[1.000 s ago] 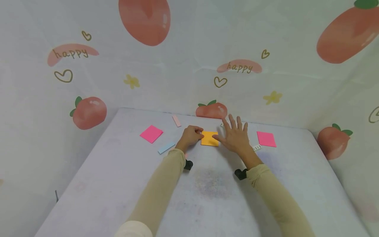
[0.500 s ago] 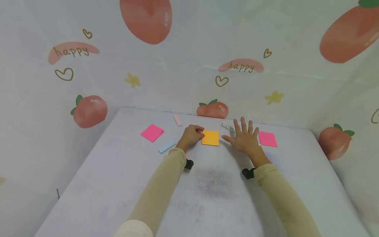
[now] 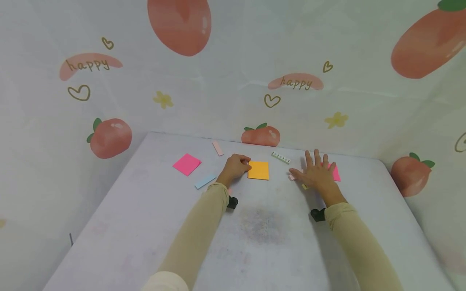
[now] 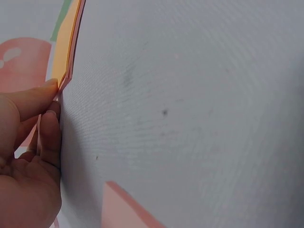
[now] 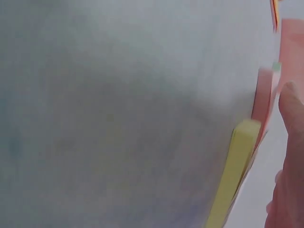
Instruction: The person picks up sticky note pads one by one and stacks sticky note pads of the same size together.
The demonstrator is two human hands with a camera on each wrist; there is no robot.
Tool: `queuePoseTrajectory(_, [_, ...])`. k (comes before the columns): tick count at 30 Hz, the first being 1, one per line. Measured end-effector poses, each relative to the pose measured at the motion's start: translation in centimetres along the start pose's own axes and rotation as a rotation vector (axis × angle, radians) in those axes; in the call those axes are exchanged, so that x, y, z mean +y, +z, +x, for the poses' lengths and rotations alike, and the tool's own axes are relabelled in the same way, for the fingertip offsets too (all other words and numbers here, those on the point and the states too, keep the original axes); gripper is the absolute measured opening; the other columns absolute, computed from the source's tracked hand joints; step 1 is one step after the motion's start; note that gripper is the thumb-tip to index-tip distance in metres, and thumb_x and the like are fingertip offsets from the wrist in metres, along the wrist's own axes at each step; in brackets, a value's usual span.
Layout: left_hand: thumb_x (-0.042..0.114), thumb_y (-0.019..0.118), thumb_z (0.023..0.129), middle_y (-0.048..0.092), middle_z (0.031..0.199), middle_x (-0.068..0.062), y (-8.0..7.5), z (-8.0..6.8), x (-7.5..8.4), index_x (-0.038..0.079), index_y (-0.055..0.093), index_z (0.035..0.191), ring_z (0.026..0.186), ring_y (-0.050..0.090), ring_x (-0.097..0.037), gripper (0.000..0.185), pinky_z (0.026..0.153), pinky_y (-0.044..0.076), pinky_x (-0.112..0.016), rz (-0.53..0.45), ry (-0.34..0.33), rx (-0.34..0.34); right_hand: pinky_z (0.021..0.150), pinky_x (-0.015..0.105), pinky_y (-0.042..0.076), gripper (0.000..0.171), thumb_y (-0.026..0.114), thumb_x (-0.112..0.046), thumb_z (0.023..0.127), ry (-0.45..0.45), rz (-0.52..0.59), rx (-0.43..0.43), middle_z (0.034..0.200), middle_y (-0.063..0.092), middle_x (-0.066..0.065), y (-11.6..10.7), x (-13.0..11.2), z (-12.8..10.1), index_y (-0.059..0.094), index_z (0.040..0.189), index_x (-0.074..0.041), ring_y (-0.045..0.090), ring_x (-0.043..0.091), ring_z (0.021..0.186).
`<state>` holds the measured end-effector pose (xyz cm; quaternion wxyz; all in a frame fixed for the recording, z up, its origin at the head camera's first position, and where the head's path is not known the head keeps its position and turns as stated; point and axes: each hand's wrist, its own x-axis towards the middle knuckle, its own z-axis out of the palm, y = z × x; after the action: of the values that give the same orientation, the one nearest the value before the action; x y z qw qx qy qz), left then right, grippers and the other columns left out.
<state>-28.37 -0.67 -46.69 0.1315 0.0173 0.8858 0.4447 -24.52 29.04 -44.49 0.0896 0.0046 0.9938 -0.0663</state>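
Observation:
My left hand (image 3: 236,166) pinches the left edge of a square orange sticky note pad (image 3: 258,170) near the table's back. In the left wrist view, thumb and fingertip meet at a corner of the orange pad (image 4: 66,47), and pinkish layers show under it. My right hand (image 3: 318,174), fingers spread, is over the right side of the table. It partly covers a pink sticky note pad (image 3: 336,173), a small pale pink strip (image 3: 292,177) and a yellow strip (image 3: 305,186). The right wrist view shows the yellow strip (image 5: 230,175) and a pink strip (image 5: 262,97) beside my thumb.
Another pink sticky note pad (image 3: 187,164) lies at the left, with a light blue strip (image 3: 205,181) and a pale pink strip (image 3: 217,148) nearby. Behind my hands is a white patterned strip (image 3: 280,157). A printed cloth wall (image 3: 218,109) rises at the table's back edge.
My right hand has moved rightward, away from the orange pad, uncovering the white patterned strip and overlapping the right pink pad. My left hand stays at the orange pad.

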Motion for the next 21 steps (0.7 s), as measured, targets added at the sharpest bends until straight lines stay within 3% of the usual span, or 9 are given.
queuePoseTrajectory(6, [0.019, 0.072, 0.095, 0.068, 0.102, -0.005, 0.1, 0.1, -0.2, 0.011, 0.072, 0.127, 0.086, 0.054, -0.016, 0.033, 0.076, 0.043, -0.025, 0.005, 0.046, 0.008, 0.111, 0.083, -0.004, 0.107, 0.035, -0.078, 0.095, 0.018, 0.039, -0.024, 0.166, -0.01, 0.034, -0.3, 2.0, -0.2, 0.002, 0.163, -0.001, -0.007, 0.065, 0.149])
queuePoseTrajectory(21, [0.019, 0.073, 0.095, 0.067, 0.1, -0.004, 0.1, 0.3, -0.3, 0.011, 0.072, 0.126, 0.087, 0.055, -0.017, 0.033, 0.079, 0.044, -0.027, -0.007, 0.038, 0.016, 0.11, 0.083, -0.005, 0.11, 0.031, -0.08, 0.094, 0.039, 0.108, -0.068, 0.163, -0.008, 0.039, 0.2, 5.9, 0.1, -0.001, 0.162, 0.0, -0.008, 0.067, 0.146])
